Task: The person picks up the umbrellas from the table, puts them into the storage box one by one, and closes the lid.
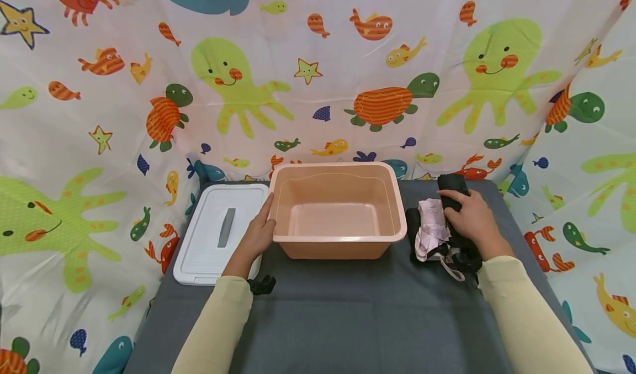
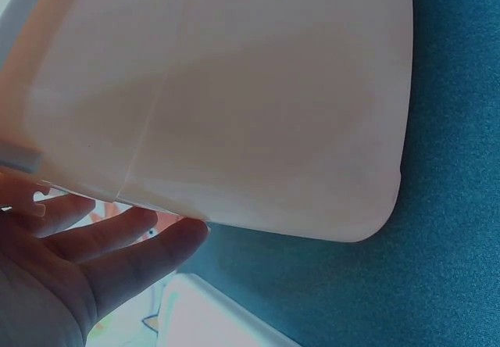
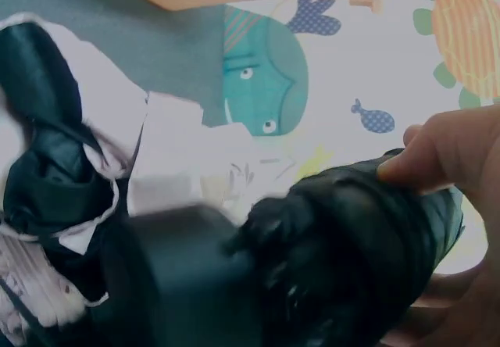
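Observation:
A peach plastic bin (image 1: 330, 249) stands in the middle of the table. My left hand (image 1: 254, 237) rests against its left side; in the left wrist view the extended fingers (image 2: 148, 265) touch the outer wall. To the right of the bin, my right hand (image 1: 474, 222) grips a black folded umbrella (image 3: 351, 230), thumb on one side and fingers round the other. Beside and below it lie a pink folded umbrella (image 1: 430, 227) with a pale wrist loop and more black, bundled items (image 1: 466, 257), partly hidden by the hand.
A white lid (image 1: 196, 258) with a grey handle (image 1: 226, 227) lies left of the bin, partly behind my left hand. Dark grey cloth covers the table (image 1: 367, 319). A curtain (image 1: 318, 48) printed with sea animals hangs behind and along both sides.

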`<state>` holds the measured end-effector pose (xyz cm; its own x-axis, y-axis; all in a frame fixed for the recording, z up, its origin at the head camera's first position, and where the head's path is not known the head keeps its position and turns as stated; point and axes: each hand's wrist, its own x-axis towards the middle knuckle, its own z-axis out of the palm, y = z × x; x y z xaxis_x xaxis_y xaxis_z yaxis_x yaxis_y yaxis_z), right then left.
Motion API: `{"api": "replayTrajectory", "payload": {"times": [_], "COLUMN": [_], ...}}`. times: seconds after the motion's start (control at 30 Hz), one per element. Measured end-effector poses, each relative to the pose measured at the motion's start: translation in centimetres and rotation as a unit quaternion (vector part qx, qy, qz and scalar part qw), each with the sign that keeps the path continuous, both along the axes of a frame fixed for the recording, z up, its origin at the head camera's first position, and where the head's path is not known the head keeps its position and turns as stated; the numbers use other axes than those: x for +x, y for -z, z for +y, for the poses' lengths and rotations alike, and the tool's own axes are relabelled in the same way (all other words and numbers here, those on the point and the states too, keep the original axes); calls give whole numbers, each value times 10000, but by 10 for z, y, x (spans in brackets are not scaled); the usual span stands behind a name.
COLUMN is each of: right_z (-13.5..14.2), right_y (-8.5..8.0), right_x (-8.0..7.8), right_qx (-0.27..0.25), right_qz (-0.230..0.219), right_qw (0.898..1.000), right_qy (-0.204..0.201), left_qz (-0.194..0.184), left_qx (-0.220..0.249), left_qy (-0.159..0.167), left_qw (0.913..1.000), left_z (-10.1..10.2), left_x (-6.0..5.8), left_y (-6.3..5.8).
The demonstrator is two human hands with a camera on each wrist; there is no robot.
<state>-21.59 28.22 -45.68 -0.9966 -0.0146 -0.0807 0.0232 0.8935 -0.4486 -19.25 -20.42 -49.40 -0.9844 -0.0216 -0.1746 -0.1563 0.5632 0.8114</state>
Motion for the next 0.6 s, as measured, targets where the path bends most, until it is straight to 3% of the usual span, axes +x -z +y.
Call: {"api": "replayTrajectory", "payload": {"times": [0.37,0.6], "right_z": [-8,-12], "right_y": [-4,-12], "right_x": [4,6], "right_qx": [-511,-494], "right_qz": [277,335], "right_qw": [9978,9980], "right_qy": [333,199], "left_qz": [32,45], "left_qx": [24,45], "left_qy": [-7,9], "left_qw": [10000,10000], "left_z": [-1,-1], "left_x": [1,0], "left_y": [2,1]}}
